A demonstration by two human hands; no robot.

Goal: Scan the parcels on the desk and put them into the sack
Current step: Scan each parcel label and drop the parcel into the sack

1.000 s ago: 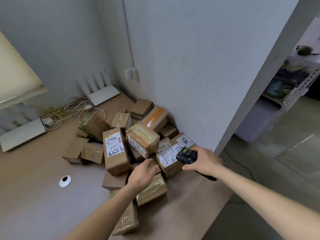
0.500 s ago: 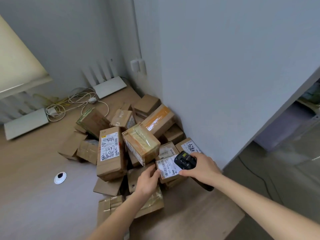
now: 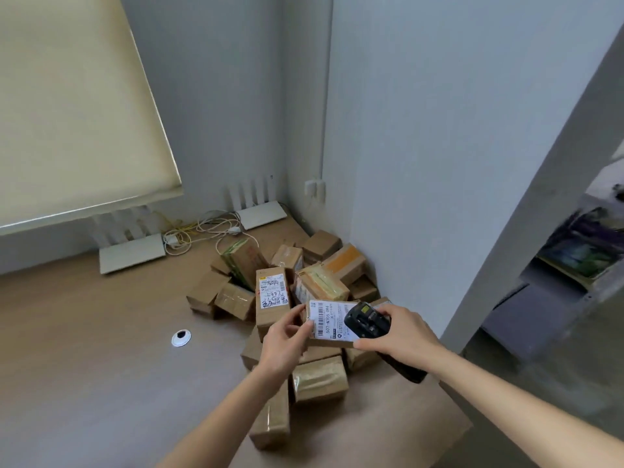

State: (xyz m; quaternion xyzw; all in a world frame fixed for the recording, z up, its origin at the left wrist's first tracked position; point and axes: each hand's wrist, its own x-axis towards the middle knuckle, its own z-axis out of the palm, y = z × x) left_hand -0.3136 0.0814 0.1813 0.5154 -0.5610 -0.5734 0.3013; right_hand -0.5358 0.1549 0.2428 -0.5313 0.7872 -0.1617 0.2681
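Observation:
Several brown cardboard parcels (image 3: pixel 270 298) lie heaped on the wooden desk (image 3: pixel 84 349) against the wall corner. My left hand (image 3: pixel 283 342) grips the left edge of a small parcel with a white barcode label (image 3: pixel 326 324), lifted above the heap with the label facing up. My right hand (image 3: pixel 398 332) holds a black handheld scanner (image 3: pixel 366 320) whose head lies over the right part of that label. No sack is in view.
Two white routers (image 3: pixel 131 253) and a tangle of cables (image 3: pixel 199 231) sit at the back of the desk. A white cable grommet (image 3: pixel 181 338) is set in the desktop. A roller blind (image 3: pixel 67 113) hangs at left. The desk's right edge borders a doorway with shelves (image 3: pixel 580 251).
My left hand has taken the labelled parcel and raised it off the heap. My right hand has brought the scanner over its label. The camera has tilted upward.

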